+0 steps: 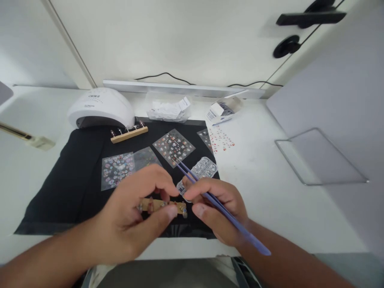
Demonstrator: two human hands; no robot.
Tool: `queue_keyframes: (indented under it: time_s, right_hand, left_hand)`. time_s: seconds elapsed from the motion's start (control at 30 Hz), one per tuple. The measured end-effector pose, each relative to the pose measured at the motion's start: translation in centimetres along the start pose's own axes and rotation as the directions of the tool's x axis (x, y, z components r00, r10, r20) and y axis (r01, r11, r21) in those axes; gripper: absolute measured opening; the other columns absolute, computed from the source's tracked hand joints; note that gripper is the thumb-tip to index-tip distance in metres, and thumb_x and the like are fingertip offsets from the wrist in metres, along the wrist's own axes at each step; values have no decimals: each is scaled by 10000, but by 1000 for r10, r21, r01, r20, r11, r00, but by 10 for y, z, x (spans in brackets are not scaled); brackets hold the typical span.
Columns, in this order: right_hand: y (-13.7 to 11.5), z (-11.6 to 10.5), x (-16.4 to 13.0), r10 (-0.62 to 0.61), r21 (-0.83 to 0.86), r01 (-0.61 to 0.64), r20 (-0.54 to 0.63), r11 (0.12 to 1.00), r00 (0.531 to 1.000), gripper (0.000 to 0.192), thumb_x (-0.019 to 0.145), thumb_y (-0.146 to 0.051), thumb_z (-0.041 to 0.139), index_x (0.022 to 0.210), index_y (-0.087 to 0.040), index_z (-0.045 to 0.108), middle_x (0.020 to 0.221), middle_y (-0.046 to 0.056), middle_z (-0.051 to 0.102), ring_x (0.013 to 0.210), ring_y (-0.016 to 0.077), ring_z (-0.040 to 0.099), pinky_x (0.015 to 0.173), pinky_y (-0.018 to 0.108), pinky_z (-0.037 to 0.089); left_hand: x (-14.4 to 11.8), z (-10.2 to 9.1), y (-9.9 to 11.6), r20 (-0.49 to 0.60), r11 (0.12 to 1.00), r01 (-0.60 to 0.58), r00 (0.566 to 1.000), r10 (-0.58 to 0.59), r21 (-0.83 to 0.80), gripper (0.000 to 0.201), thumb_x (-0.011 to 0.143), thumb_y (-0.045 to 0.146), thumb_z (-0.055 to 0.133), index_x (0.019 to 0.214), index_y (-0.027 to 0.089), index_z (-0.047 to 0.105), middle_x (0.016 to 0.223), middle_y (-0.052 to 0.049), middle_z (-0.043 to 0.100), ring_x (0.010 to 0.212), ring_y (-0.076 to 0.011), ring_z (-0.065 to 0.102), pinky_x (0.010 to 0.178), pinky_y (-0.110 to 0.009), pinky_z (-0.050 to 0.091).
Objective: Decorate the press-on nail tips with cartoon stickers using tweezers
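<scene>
Item: wooden nail-tip holder (162, 206), a short stick carrying several decorated false nails, lying low on the black mat (75, 180), near its front edge.

Left hand (132, 216): thumb and fingers close around the holder from above and below, steadying it over the mat.

Right hand (216, 208): purple tweezers (210, 196) lie across the fingers, tips pointing away toward the far side of the mat; thumb and forefinger pinch together at the holder's right end, seemingly on a nail tip there. Whether the tweezer tips are pressed shut cannot be told.

Step in hand, as judged: seating or adjusting a nail tip on the holder. The next move calls for a steady left grip and fine fingertip control at the right end.

Around the mat: sticker sheets (174, 146) on its middle; a clear compartment box (199, 172) just beyond the right hand; a second wooden holder (129, 134) at its far edge; a white curing lamp (100, 108) at the far left corner.

Hard to make out: the left palm covers most of the holder; the nail designs are too small to read; what the box holds is unclear.
</scene>
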State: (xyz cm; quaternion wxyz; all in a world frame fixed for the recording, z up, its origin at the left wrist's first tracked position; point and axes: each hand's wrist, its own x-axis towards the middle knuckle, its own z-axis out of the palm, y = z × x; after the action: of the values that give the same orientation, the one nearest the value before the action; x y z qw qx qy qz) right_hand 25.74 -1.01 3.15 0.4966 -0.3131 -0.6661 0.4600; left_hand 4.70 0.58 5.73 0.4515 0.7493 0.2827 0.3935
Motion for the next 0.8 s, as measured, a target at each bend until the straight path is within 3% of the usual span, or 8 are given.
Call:
queue_keyframes:
  time_s: [0.1,0.23,0.8]
  right_hand:
    - [-2,0,2,-2,-15,2,10,1000,1000,198,816,-104,580,945,-211,686,580,-71,459,522,88,419,506,239,363]
    - [-2,1,5,17,-30,-17,26,999,1000,215,803,-79,582,935,-209,693,583,-60,487,560,103,459,544,253,395]
    - [-3,4,8,-29,-135,30,14,990,999,226,807,-66,578,959,-203,675,600,-69,505,541,92,464,601,273,438]
  left_hand:
    - [-3,12,-1,32,975,138,990,-134,-175,140,927,123,567,1008,234,591,859,3,595,754,-124,572,676,-251,490]
    - [-1,18,-7,-58,953,225,969,-241,-202,71,914,163,608,908,233,613,807,12,620,785,-137,583,691,-250,485]
    - [-4,19,-9,-107,979,186,975,-194,-82,144,908,122,594,900,266,591,871,33,631,827,-123,608,708,-236,478]
